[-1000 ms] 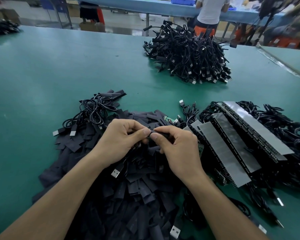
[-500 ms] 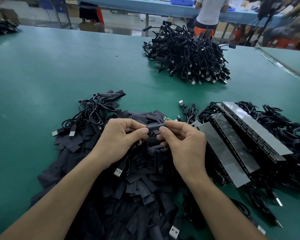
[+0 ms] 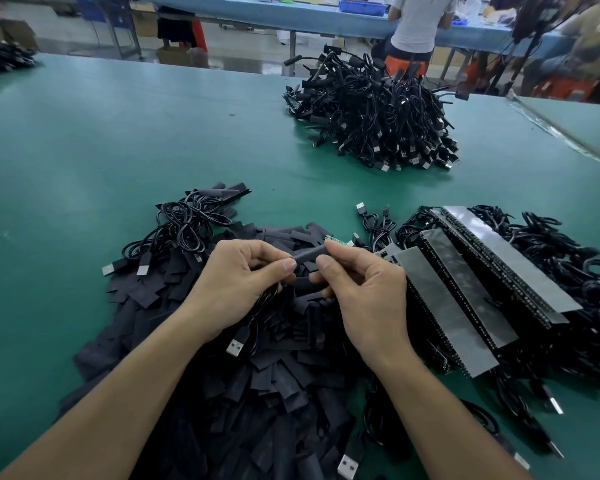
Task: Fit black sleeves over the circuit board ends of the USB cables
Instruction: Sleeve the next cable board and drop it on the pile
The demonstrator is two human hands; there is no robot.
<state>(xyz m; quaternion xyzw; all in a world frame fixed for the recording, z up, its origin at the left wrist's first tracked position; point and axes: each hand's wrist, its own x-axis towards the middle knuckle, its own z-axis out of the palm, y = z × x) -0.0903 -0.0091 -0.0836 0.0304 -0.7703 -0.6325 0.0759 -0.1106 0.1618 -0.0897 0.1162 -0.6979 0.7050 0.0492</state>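
At centre, left hand (image 3: 236, 282) and right hand (image 3: 364, 289) pinch one sleeve (image 3: 309, 253) endwise in their fingers (image 3: 284, 265), probably seating it on its cable (image 3: 253, 323).

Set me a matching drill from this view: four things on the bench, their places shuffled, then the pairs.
Things
1. black sleeve
2. tall cable heap
3. grey strips
4. flat sleeve pile

Places
A. far side of the green table
B. just right of the right hand
C. spread under both forearms
D. pinched between the left hand and the right hand

Pairs: 1-D, 2-A, 3-B, 4-C.
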